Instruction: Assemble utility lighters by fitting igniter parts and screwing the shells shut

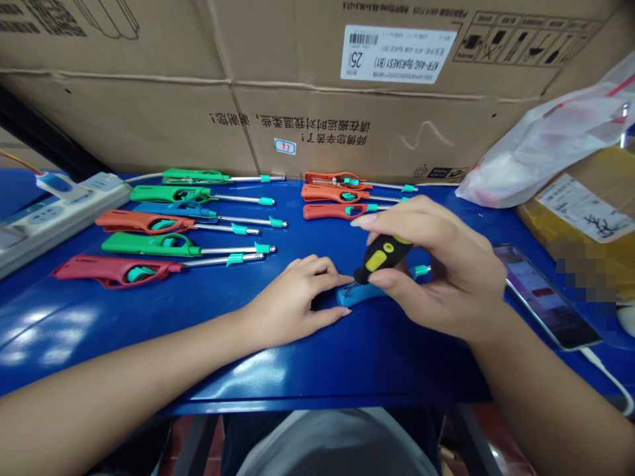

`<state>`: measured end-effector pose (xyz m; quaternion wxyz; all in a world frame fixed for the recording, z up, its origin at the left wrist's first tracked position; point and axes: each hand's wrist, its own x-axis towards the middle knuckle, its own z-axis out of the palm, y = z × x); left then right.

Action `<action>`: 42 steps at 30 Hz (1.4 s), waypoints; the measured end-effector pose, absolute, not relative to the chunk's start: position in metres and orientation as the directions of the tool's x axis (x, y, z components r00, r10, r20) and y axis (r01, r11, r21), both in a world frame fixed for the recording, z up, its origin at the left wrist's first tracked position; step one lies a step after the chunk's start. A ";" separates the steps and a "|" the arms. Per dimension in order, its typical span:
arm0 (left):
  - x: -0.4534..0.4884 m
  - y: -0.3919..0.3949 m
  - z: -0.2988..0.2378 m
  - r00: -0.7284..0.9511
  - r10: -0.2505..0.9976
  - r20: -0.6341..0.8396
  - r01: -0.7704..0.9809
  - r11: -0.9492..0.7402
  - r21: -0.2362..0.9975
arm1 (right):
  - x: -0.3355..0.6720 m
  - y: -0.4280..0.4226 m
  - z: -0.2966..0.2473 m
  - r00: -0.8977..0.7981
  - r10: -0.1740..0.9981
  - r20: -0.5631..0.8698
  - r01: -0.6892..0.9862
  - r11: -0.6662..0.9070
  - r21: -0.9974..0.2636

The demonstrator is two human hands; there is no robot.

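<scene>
My left hand [292, 297] rests on the table, thumb and forefinger closed around the handle end of a blue gas lighter [372, 292]. A short black-and-yellow screwdriver [381, 256] is gripped by my right hand [441, 271] between thumb and fingers. It is tilted, and its tip meets the lighter's handle near my left fingertips. I cannot tell if the tip sits in a screw. Under my right hand the lighter's middle is hidden; its turquoise nozzle piece [422, 270] shows beyond.
Several lighters lie in a left column, a red one [119, 270] nearest; orange ones [327, 211] lie further right. Behind stands a large cardboard box [297, 99]. A power strip [59, 215] is at left; a phone [546, 297] on a cable and a plastic bag [540, 145] are at right.
</scene>
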<state>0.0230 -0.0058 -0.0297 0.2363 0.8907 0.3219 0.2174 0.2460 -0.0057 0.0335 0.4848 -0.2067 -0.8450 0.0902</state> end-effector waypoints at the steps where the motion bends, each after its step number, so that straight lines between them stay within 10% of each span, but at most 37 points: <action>1: 0.023 -0.006 -0.029 0.699 0.677 0.231 0.473 -0.679 0.562 | 0.248 -0.008 0.033 -0.466 0.509 0.723 0.247 0.860 -0.446; 4: 0.024 -0.006 -0.029 0.693 0.685 0.223 0.481 -0.671 0.565 | 0.248 -0.012 0.034 -0.503 0.571 0.649 0.206 0.809 -0.551; 11: 0.025 -0.006 -0.029 0.683 0.692 0.236 0.481 -0.668 0.568 | 0.238 -0.004 0.037 -0.433 0.351 0.831 0.269 0.929 -0.252; 18: 0.025 -0.007 -0.030 0.678 0.693 0.245 0.471 -0.666 0.578 | 0.244 -0.010 0.031 -0.500 0.539 0.678 0.231 0.838 -0.495; 25: 0.025 -0.006 -0.029 0.687 0.681 0.252 0.461 -0.677 0.574 | 0.239 -0.005 0.030 -0.435 0.383 0.815 0.278 0.918 -0.283; 31: 0.025 -0.007 -0.030 0.680 0.689 0.253 0.480 -0.678 0.558 | 0.241 -0.012 0.028 -0.462 0.561 0.687 0.137 0.811 -0.569; 38: 0.027 -0.007 -0.029 0.671 0.696 0.256 0.468 -0.666 0.581 | 0.236 -0.006 0.032 -0.442 0.395 0.805 0.295 0.912 -0.286; 42: 0.026 -0.007 -0.030 0.669 0.695 0.264 0.478 -0.675 0.562 | 0.243 -0.006 0.035 -0.490 0.440 0.753 0.255 0.898 -0.359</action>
